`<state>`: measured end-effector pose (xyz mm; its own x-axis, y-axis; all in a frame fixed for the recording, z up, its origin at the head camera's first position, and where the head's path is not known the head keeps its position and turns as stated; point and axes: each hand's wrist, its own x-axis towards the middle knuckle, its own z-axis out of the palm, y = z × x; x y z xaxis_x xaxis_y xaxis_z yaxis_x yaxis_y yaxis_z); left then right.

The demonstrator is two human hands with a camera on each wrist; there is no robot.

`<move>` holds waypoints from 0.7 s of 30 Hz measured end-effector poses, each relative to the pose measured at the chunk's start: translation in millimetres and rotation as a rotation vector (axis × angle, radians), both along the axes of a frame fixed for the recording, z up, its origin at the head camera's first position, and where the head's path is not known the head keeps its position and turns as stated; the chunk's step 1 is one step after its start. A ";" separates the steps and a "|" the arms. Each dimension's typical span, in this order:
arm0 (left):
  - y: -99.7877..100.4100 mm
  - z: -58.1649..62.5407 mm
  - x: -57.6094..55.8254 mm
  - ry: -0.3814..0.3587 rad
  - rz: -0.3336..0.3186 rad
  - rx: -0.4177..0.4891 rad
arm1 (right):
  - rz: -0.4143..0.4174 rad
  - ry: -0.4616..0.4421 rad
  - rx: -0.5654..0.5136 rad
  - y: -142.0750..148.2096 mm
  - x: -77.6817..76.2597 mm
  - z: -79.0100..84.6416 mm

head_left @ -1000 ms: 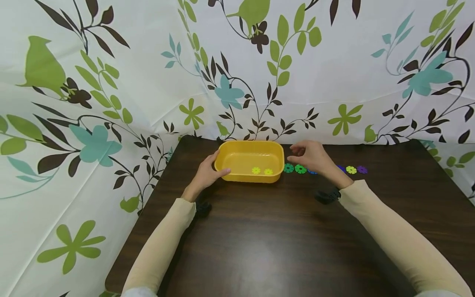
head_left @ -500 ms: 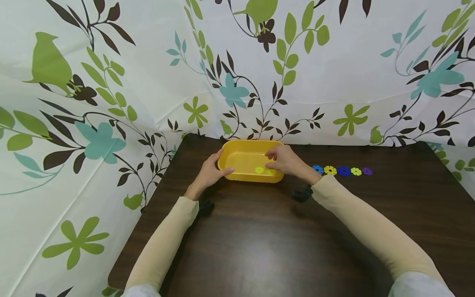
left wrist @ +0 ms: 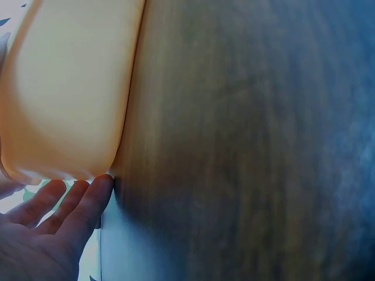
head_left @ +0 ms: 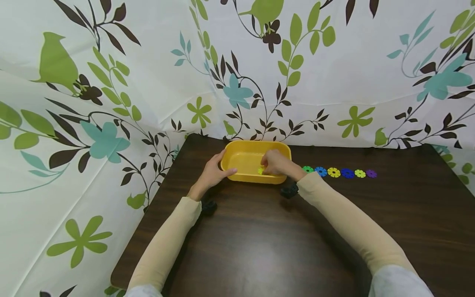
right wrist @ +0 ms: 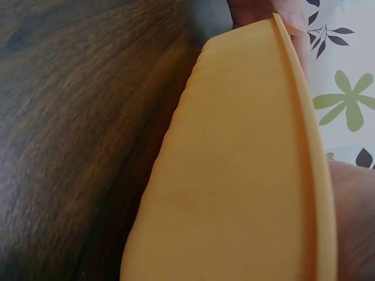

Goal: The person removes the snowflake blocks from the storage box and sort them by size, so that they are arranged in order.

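A yellow plastic tub (head_left: 241, 177) stands near the table's back edge in the head view. My left hand (head_left: 211, 173) holds its left end, thumb over the front rim and fingers against the outer wall. In the left wrist view, fingertips (left wrist: 99, 187) touch the end of the tub. My right hand (head_left: 276, 163) reaches down inside the tub's right part, fingers bent. Beside them a yellow-green flower-shaped disc (head_left: 261, 170) shows on the tub floor. The right fingertips are hidden, so whether they pinch a disc cannot be seen. The right wrist view mostly shows the tub's outer wall (right wrist: 222, 164).
A row of flower-shaped discs lies right of the tub: green (head_left: 307, 169), light blue (head_left: 320, 171), yellow (head_left: 334, 172), dark blue (head_left: 347, 173), yellow-green (head_left: 360, 173) and purple (head_left: 371, 173). Behind the dark wooden table (head_left: 267, 231) hangs a leaf-patterned cloth (head_left: 326, 82).
My right hand has moved left from above the disc row, over the tub's right rim, and down into the tub. The left hand has kept its place on the tub.
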<state>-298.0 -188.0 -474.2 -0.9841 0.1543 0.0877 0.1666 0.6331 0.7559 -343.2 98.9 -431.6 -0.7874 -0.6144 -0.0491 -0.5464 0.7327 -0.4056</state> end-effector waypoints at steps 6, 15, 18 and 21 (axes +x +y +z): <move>1.4 0.7 -0.2 -0.011 0.007 -0.012 | 0.015 0.029 0.053 -4.3 -1.3 -5.6; 2.3 1.8 1.2 -0.021 0.005 -0.006 | -0.015 -0.001 0.074 -7.6 -1.2 -6.1; 1.6 1.9 1.5 -0.020 0.005 -0.007 | -0.030 -0.016 0.071 -10.0 -2.5 -6.3; 1.4 1.9 2.0 -0.023 0.008 -0.006 | -0.056 -0.044 0.075 -12.4 -4.3 -7.0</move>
<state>-296.0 -186.7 -472.3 -0.9871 0.1471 0.0637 0.1440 0.6388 0.7557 -347.5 86.6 -438.6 -0.8168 -0.5624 -0.1285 -0.4864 0.7912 -0.3706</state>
